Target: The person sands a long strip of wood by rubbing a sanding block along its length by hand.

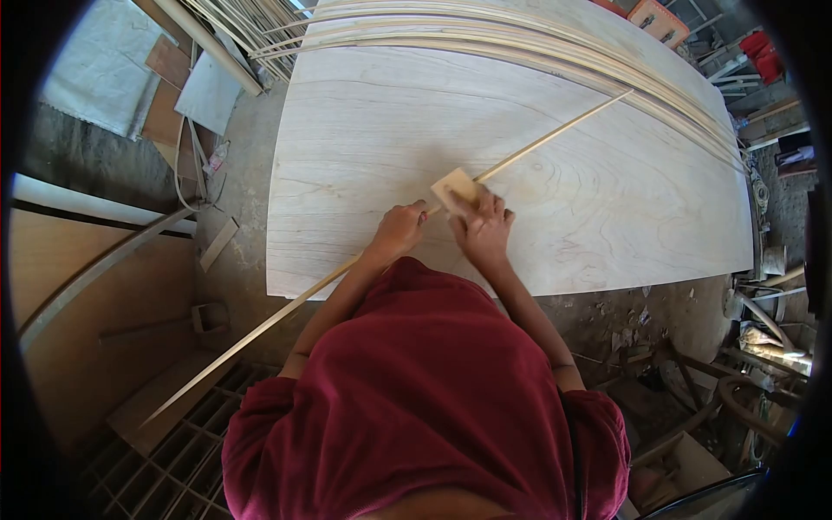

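Note:
A long, thin wooden strip (555, 135) lies diagonally over a pale plywood sheet (364, 130). Its lower end runs past the sheet's near edge, under my left forearm, towards the floor at lower left. My left hand (401, 230) is closed around the strip near the sheet's front edge. Just to the right, my right hand (485, 229) presses a small flat tan block (451, 187) against the strip. The fingers of that hand are bent over the block. Whether the block carries sandpaper underneath is hidden.
Several long thin strips (485, 36) lie along the sheet's far edge, more bundled at upper left. A curved wooden piece (104, 264) and panels stand at left. A slatted frame (173, 451) is at lower left. Scraps and wooden parts (685, 381) clutter the floor at right.

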Tool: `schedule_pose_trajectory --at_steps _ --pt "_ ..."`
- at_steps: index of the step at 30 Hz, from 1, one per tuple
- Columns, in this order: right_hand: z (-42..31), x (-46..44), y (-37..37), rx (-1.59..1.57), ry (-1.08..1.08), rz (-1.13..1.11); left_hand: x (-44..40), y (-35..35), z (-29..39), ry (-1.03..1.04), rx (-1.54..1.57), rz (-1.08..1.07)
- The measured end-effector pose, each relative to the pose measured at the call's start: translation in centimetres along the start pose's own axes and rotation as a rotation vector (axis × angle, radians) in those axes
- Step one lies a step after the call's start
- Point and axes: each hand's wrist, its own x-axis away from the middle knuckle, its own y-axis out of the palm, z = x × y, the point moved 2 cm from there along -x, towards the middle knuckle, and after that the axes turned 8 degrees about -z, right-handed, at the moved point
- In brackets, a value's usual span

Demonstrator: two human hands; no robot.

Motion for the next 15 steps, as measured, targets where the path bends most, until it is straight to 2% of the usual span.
schedule_pose_trajectory --at_steps 3,5,9,11,12,14,15 --pt "3.4 -1.9 -0.4 0.076 0.059 0.079 -0.3 0.1 -0.3 0.061 0.054 0.017" --pt "6.1 -2.9 0.2 0.095 0.290 0.076 -0.2 0.1 -0.3 0.065 0.096 -0.025" --pt "5.2 -2.5 0.1 0.116 0.326 0.013 -0.5 0.4 -0.1 0.017 0.078 -0.041" --pt "2.2 -1.0 0.2 0.049 0.156 0.062 -0.6 -0.2 0.5 -0.036 0.105 -0.040" --pt "0.7 -0.3 0.1 0.048 0.153 0.063 -0.6 0.2 0.0 -0.036 0.104 -0.037" --pt "-1.6 0.7 0.0 -0.054 0.002 0.010 -0.7 1.0 -1.2 0.165 0.212 0.074" --pt "-1.2 0.6 0.2 -0.055 0.004 0.010 -0.7 0.6 -0.8 0.164 0.211 0.072"
